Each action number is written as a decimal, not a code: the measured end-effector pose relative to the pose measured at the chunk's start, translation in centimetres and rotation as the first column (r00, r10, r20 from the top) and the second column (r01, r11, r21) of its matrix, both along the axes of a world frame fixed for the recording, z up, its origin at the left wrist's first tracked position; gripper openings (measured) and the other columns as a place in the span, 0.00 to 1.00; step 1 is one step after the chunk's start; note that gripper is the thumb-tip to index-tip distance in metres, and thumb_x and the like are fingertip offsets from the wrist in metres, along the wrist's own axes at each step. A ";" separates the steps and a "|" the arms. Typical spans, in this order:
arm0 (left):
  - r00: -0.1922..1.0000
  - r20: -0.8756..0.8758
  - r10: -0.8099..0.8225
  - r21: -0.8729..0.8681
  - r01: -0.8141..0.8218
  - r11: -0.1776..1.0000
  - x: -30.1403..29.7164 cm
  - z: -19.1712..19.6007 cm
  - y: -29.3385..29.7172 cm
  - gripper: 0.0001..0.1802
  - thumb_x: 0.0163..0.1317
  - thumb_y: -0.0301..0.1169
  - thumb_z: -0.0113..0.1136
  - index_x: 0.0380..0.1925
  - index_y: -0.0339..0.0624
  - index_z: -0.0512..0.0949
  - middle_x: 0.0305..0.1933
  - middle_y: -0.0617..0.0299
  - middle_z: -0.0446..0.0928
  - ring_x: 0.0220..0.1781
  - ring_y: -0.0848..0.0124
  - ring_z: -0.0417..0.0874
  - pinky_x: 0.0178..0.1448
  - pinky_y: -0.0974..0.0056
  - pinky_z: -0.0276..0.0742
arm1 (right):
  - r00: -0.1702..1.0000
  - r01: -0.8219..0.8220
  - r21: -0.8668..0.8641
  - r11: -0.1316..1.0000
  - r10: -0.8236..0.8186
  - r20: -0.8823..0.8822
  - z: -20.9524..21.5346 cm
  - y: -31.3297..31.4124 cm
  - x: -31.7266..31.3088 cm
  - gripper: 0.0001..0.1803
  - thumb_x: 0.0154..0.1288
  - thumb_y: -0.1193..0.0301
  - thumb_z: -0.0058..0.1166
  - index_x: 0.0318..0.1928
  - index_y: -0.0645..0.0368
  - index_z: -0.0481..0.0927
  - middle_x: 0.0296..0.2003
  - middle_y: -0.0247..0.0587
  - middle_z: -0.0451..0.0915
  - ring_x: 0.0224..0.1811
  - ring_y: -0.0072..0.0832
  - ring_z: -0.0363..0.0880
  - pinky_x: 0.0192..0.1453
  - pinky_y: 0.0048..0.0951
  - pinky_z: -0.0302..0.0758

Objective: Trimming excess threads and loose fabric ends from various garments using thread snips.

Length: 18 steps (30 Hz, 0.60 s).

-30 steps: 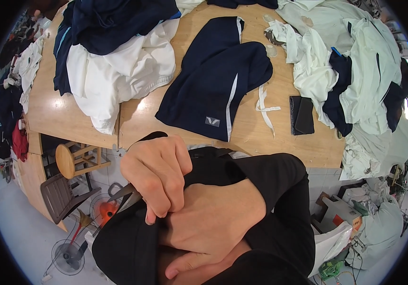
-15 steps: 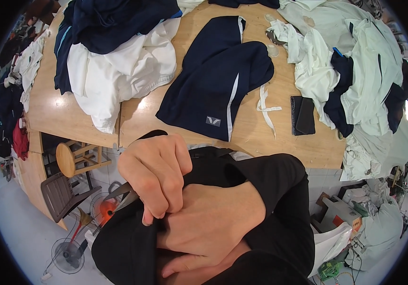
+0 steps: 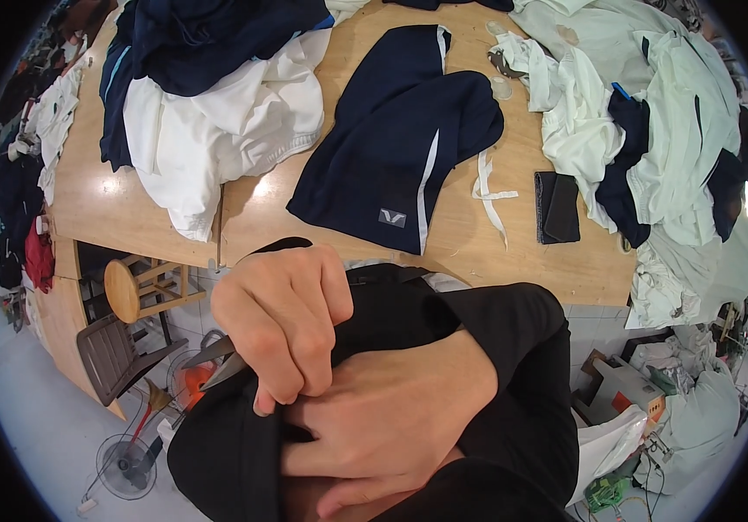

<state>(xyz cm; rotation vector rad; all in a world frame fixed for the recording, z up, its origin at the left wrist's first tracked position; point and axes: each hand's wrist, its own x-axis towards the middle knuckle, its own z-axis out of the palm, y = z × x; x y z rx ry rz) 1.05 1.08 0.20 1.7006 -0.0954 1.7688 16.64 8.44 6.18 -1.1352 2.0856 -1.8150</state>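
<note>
My left hand (image 3: 278, 326) is curled closed over dark-handled scissors. A grey scissor blade (image 3: 210, 351) sticks out to the left, and part of the tool is hidden in the fist. Its lowest fingertip rests against the edge of black cloth (image 3: 239, 461), which looks like a sleeve. Coming in from the right, my right hand (image 3: 404, 404) lies back up just below the fist. Its fingers stretch left beneath the cloth's edge, so their tips are hidden, while the thumb stays apart. On the table beyond lies a folded navy garment (image 3: 369, 157) with a white stripe and a grey patch.
The wooden table (image 3: 261, 213) bears a white garment (image 3: 217, 130), a navy heap (image 3: 217, 43), a white strip (image 3: 483, 187), a dark flat case (image 3: 556, 207) and white garments (image 3: 678, 139). A stool (image 3: 123, 291), chair (image 3: 113, 361) and fan (image 3: 126, 465) stand left.
My right hand has shifted slightly, with its thumb lower and a dark gap showing under the left fist. The left fist has edged a little left. The table items keep their arrangement.
</note>
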 end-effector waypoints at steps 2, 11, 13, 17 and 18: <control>1.000 0.005 -0.004 0.002 0.004 1.000 0.1 0.0 -0.2 0.15 0.79 0.38 0.70 0.37 0.38 0.85 0.32 0.60 0.87 0.22 0.77 0.81 0.21 0.69 0.51 | 0.997 0.043 -0.120 0.992 -0.051 -0.062 -0.5 -0.4 0.1 0.24 0.81 0.51 0.58 0.42 0.65 0.79 0.29 0.56 0.80 0.32 0.54 0.85 0.37 0.44 0.85; 0.997 0.064 -0.042 0.005 0.042 0.999 0.5 0.1 0.6 0.15 0.80 0.38 0.69 0.35 0.38 0.85 0.32 0.61 0.87 0.21 0.79 0.80 0.21 0.69 0.50 | 0.991 0.057 -0.297 0.953 -0.091 -0.101 -1.0 0.0 0.7 0.21 0.58 0.73 0.68 0.48 0.64 0.72 0.40 0.53 0.76 0.43 0.53 0.84 0.37 0.44 0.79; 1.000 0.017 -0.006 -0.003 0.006 1.000 0.3 0.2 0.6 0.15 0.80 0.38 0.69 0.36 0.38 0.85 0.32 0.61 0.87 0.22 0.79 0.80 0.21 0.69 0.50 | 0.991 0.019 -0.259 0.966 -0.053 -0.125 -0.6 0.8 0.6 0.22 0.58 0.72 0.68 0.49 0.64 0.72 0.41 0.52 0.74 0.43 0.52 0.84 0.37 0.44 0.80; 0.999 0.002 0.040 -0.002 -0.040 0.999 0.8 0.9 0.1 0.15 0.80 0.37 0.69 0.35 0.38 0.85 0.33 0.59 0.86 0.22 0.79 0.81 0.21 0.69 0.52 | 0.983 -0.001 -0.069 0.998 -0.012 -0.182 -0.6 5.1 2.1 0.16 0.62 0.72 0.66 0.46 0.63 0.75 0.38 0.48 0.71 0.42 0.49 0.83 0.38 0.41 0.80; 0.993 -0.087 0.075 0.017 -0.073 0.997 0.7 1.5 -0.8 0.14 0.80 0.36 0.69 0.35 0.38 0.85 0.34 0.59 0.86 0.23 0.79 0.81 0.21 0.69 0.53 | 0.972 -0.057 -0.083 0.995 0.036 -0.231 -1.0 6.8 2.7 0.10 0.71 0.70 0.64 0.45 0.65 0.80 0.42 0.53 0.77 0.41 0.46 0.84 0.39 0.40 0.80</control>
